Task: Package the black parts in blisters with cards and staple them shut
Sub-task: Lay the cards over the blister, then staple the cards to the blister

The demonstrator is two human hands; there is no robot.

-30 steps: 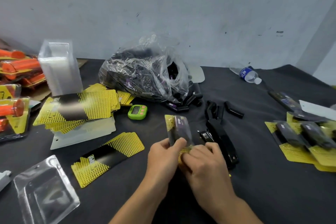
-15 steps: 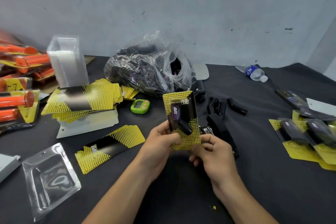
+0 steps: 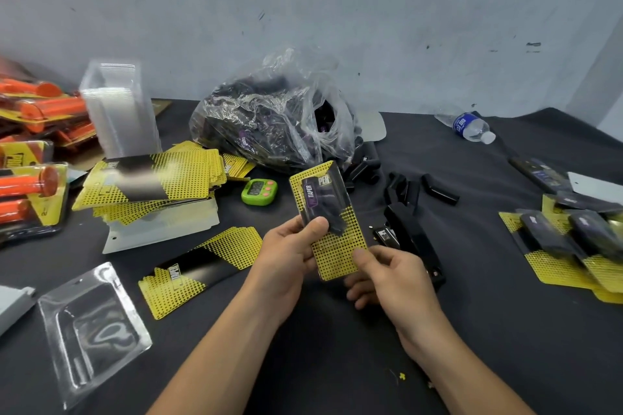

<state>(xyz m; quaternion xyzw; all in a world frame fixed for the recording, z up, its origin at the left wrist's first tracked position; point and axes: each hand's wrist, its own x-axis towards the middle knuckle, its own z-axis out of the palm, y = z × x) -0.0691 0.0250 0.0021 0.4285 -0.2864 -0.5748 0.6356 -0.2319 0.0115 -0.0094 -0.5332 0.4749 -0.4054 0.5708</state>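
Head view: the clear plastic blister with yellow dotted card and black part [image 3: 324,216] is up off the dark surface [image 3: 499,320] now, left hand [image 3: 286,254] and right hand [image 3: 396,281] both gripping it (stapling's next, I'd guess).

A single wide-angle camera sits on my head, facing forward and down across the dark table [image 3: 505,330]. It is near. My forearms rise from 6 o'clock, and my left hand [image 3: 286,253] and right hand [image 3: 394,280] hold the blister pack [image 3: 325,219] at mid-frame. The grey wall [image 3: 337,10] fills the 12 o'clock part, and the tabletop spreads out to 3 and 9 o'clock.
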